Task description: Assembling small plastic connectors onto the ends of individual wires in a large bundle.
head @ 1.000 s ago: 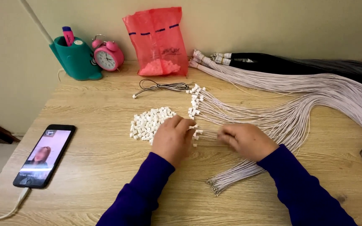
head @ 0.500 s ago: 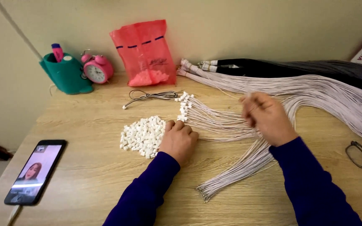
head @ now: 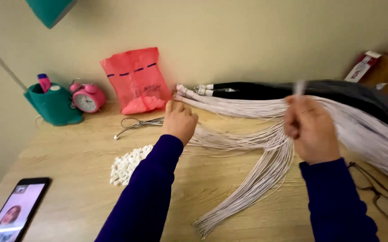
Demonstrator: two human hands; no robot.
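While both hands work over the worktop (head: 68, 157), the items stand as follows.

Left hand (head: 179, 122): reached forward, fingers curled down onto the capped ends of the white cords (head: 229, 107) near the wall; whether it actually pinches a cord cannot be told from this view.

Right hand (head: 311, 130): raised and clenched around a thin white cord (head: 299, 87), whose blurred tip stands up above the fist.

White cords: large sheaf fanned across the worktop from the wall toward the right edge; a smaller loose bundle (head: 252, 188) trails toward the near edge, between the two sleeves.

Black cords (head: 292, 88): second sheaf, lying behind the white one against the wall.

Small white caps (head: 126, 165): heap just left of the left sleeve.

Also present: red plastic bag (head: 136, 80), pink alarm clock (head: 85, 97), teal holder (head: 52, 104), phone (head: 12, 210) at near left, spectacles (head: 382, 197) at near right.

Handling note, as judgement: a single cord comes free most cleanly if the left hand pins the sheaf flat while the right draws along the cord's own line, not sideways, so neighbouring cords stay untangled.
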